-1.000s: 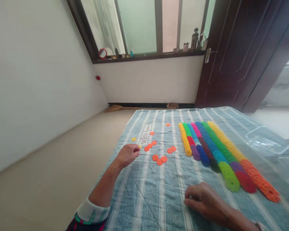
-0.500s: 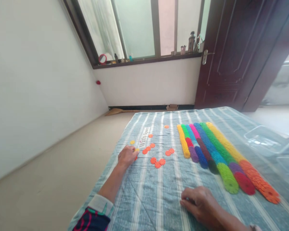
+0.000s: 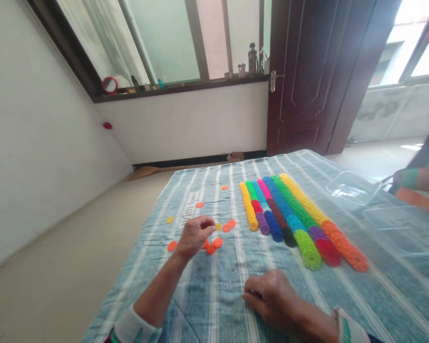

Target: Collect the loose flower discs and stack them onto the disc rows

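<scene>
My left hand (image 3: 196,233) is raised over the left part of the cloth, thumb and fingers pinching a yellow notched plastic disc (image 3: 218,227). Below and around it lie loose orange discs (image 3: 210,248); the hand partly covers some. One orange disc (image 3: 172,246) sits left of my wrist, and a yellow disc (image 3: 169,219) is near the cloth's left edge. My right hand (image 3: 271,295) rests on the cloth with its fingers curled in; anything inside them is hidden. Beyond it, overlapping discs form several long colour-sorted rows (image 3: 302,205), the nearest ends lime, red and orange.
A striped blue-white cloth (image 3: 229,305) covers the table. Clear plastic boxes (image 3: 396,233) stand on the right, beside part of another person (image 3: 418,181). A "With love" print (image 3: 190,206) shows on the cloth. Behind are a dark red door (image 3: 303,71) and a windowsill (image 3: 186,88).
My left hand has lifted and moved right relative to the table, carrying a yellow disc. The view has turned right, so part of another person shows. My right hand stays curled on the cloth.
</scene>
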Demonstrator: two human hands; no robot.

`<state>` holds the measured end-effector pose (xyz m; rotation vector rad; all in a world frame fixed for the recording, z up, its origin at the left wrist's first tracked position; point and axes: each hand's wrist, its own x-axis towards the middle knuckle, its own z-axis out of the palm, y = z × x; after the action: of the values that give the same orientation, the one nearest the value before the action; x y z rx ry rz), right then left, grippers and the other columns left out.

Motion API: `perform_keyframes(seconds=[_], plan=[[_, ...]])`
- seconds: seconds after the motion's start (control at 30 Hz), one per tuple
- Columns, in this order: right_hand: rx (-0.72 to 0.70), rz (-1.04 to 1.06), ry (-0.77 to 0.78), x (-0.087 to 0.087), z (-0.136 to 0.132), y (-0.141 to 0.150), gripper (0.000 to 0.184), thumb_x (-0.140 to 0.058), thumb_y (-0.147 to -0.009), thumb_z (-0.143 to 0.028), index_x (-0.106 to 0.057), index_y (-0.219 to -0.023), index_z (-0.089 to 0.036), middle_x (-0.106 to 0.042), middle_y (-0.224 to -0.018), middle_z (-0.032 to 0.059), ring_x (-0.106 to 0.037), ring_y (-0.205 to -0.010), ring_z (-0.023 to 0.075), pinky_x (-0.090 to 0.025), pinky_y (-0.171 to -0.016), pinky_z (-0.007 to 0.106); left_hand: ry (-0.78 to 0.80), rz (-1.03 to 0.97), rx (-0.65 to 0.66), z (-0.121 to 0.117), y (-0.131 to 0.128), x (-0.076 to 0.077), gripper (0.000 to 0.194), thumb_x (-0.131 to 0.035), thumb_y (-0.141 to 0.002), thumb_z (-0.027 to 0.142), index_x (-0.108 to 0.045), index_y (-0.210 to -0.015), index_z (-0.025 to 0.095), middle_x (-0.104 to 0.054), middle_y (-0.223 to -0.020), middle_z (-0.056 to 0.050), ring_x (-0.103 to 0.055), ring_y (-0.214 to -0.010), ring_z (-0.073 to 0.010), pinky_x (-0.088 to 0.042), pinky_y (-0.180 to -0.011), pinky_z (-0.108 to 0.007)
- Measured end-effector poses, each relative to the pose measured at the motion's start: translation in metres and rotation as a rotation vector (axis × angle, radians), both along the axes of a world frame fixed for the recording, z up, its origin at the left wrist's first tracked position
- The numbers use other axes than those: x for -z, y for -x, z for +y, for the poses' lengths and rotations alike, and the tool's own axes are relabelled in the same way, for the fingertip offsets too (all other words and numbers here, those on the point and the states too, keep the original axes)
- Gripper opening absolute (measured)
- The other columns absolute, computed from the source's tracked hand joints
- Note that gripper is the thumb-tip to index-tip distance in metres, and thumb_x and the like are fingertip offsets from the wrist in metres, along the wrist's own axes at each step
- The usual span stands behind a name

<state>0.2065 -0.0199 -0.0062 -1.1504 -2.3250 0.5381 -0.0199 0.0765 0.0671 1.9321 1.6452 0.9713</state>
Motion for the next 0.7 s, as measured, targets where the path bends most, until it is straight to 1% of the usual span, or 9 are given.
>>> perform_keyframes(seconds=[0.03,0.1,0.17,0.23,0.33,0.43,0.6,0.7], plan=[[-0.001,0.022,-0.001,0.001,0.0,0.0,0.015,-0.06,-0.081,-0.025,-0.064,-0.068,-0.019,-0.068,-0.059,-0.0009,-0.056,-0.049,0.0091,-0.024,-0.051,0.024,0.009,-0.013,0.075,0.001,-0.02,0.001,0.011,-0.057,-0.07,0.026,-0.063,-0.064,0.018,-0.062,-0.063,0.002,-0.057,-0.063,-0.0136,-0.044,-0.064,-0.024],[-0.004,0.056,-0.004,0.001,0.001,0.0,0.013,-0.061,-0.081,-0.024,-0.065,-0.069,-0.019,-0.068,-0.059,-0.001,-0.055,-0.048,0.0087,-0.025,-0.051,0.024,0.005,-0.026,0.177,0.006,-0.054,0.007,0.011,-0.057,-0.07,0.021,-0.066,-0.066,0.018,-0.064,-0.068,0.001,-0.058,-0.065,-0.0132,-0.045,-0.065,-0.023],[-0.009,0.066,-0.002,0.001,0.002,0.0,0.012,-0.061,-0.08,-0.023,-0.065,-0.069,-0.019,-0.068,-0.059,-0.001,-0.055,-0.048,0.0086,-0.025,-0.05,0.023,0.0,-0.005,0.212,0.013,-0.079,0.014,0.012,-0.056,-0.069,0.016,-0.067,-0.065,0.017,-0.064,-0.067,0.001,-0.057,-0.064,-0.0124,-0.044,-0.063,-0.022],[-0.011,0.06,0.003,-0.001,0.003,-0.001,0.013,-0.062,-0.08,-0.024,-0.064,-0.068,-0.019,-0.068,-0.059,-0.0008,-0.055,-0.048,0.0087,-0.025,-0.05,0.023,-0.005,0.03,0.2,0.021,-0.093,0.022,0.013,-0.055,-0.068,0.013,-0.066,-0.063,0.017,-0.063,-0.065,0.001,-0.056,-0.063,-0.0116,-0.043,-0.062,-0.021],[-0.019,0.038,0.009,-0.005,0.004,-0.001,0.015,-0.06,-0.081,-0.025,-0.063,-0.067,-0.018,-0.068,-0.059,-0.0005,-0.054,-0.048,0.0089,-0.025,-0.05,0.024,-0.006,0.066,0.163,0.03,-0.1,0.029,0.013,-0.056,-0.066,0.01,-0.066,-0.061,0.017,-0.061,-0.064,0.002,-0.055,-0.062,-0.0107,-0.042,-0.062,-0.021],[-0.036,0.015,0.017,-0.008,0.004,-0.001,0.017,-0.06,-0.082,-0.025,-0.063,-0.067,-0.018,-0.067,-0.058,-0.0001,-0.054,-0.048,0.0095,-0.025,-0.05,0.024,-0.009,0.078,0.135,0.032,-0.101,0.033,0.011,-0.058,-0.066,0.011,-0.066,-0.062,0.017,-0.061,-0.065,0.003,-0.055,-0.062,-0.0105,-0.042,-0.062,-0.021],[-0.021,-0.014,0.016,-0.01,0.003,-0.001,0.015,-0.061,-0.081,-0.027,-0.065,-0.069,-0.018,-0.068,-0.06,0.0004,-0.055,-0.049,0.0106,-0.024,-0.05,0.024,-0.035,0.084,0.103,0.032,-0.099,0.033,0.008,-0.061,-0.068,0.014,-0.067,-0.068,0.018,-0.061,-0.071,0.002,-0.055,-0.065,-0.0114,-0.044,-0.065,-0.022],[-0.022,-0.029,0.019,-0.011,0.004,-0.001,0.015,-0.06,-0.081,-0.027,-0.066,-0.07,-0.019,-0.068,-0.061,0.0005,-0.055,-0.049,0.0107,-0.025,-0.05,0.024,-0.038,0.129,0.067,0.03,-0.095,0.032,0.003,-0.061,-0.068,0.016,-0.062,-0.068,0.018,-0.057,-0.067,0.003,-0.053,-0.063,-0.0117,-0.042,-0.063,-0.023]])
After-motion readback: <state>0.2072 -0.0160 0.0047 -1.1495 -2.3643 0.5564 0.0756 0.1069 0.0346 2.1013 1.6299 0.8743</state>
